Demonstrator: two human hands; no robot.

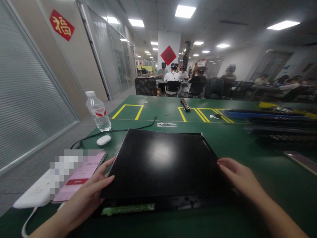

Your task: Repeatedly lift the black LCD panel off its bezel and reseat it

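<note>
One black panel (160, 165) lies flat on the green tabletop (247, 145); the left hand (86, 195) and right hand (239, 178) rest open-fingered against its side edges, gripping nothing. Left of the panel sit one phone (83, 173), screen partly blurred, one bottle (98, 111) and one white case (103, 140).

head cam | worn on head | faces forward-down across green table (247, 145) | hands close, office far

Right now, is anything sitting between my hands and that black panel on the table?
Nothing visible. The left hand already touches the left edge of the black panel, and the right hand rests at its right edge. The phone lies beside the left hand, off the panel.
</note>
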